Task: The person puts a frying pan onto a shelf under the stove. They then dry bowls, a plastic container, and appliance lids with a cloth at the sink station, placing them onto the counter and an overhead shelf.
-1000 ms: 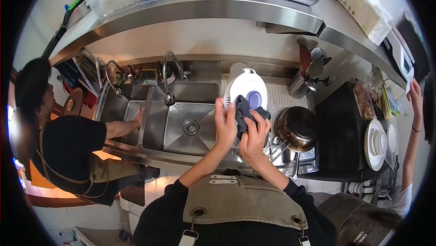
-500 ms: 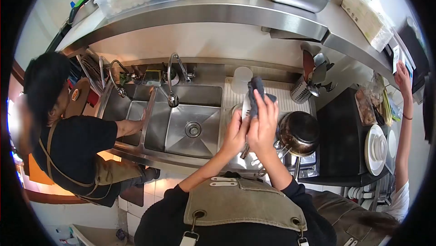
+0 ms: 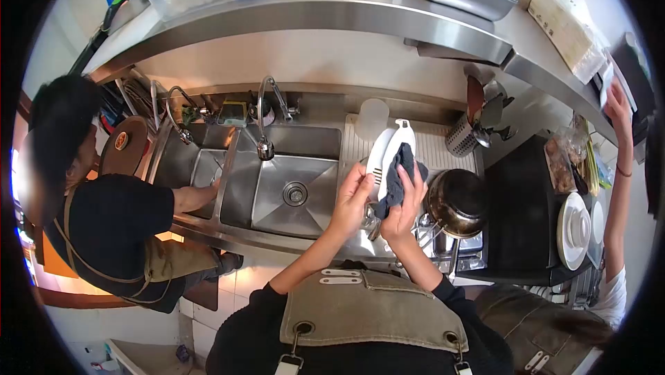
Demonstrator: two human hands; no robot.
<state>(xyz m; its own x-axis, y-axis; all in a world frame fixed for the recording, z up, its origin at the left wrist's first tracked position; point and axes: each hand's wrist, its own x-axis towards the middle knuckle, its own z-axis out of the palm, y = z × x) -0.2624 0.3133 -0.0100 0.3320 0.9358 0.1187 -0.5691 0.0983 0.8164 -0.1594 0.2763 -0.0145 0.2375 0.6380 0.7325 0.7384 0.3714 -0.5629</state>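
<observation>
A white plastic lid-like piece (image 3: pixel 392 146) is held up over the drainboard, tilted nearly edge-on, with small dark slots on its left side. My left hand (image 3: pixel 353 198) grips its lower left edge between thumb and fingers. In my right hand (image 3: pixel 405 207) is a dark grey cloth (image 3: pixel 396 182), pressed against the right face of the white piece. Just behind stands a translucent container (image 3: pixel 373 117) on the ribbed drainboard (image 3: pixel 433 141). A dark-bottomed pan (image 3: pixel 457 203) lies upside down to the right of my right hand.
Left are a double sink (image 3: pixel 294 167) with faucets and a co-worker (image 3: pixel 114 219) reaching into it. A steel shelf (image 3: pixel 305 15) spans above. At right are a utensil holder (image 3: pixel 460 136), plates (image 3: pixel 573 229) and another person's raised arm (image 3: pixel 618 195).
The white piece has turned from facing me, through edge-on, to a slight tilt. My right hand and the cloth have shifted over it. The co-worker at left has moved slightly.
</observation>
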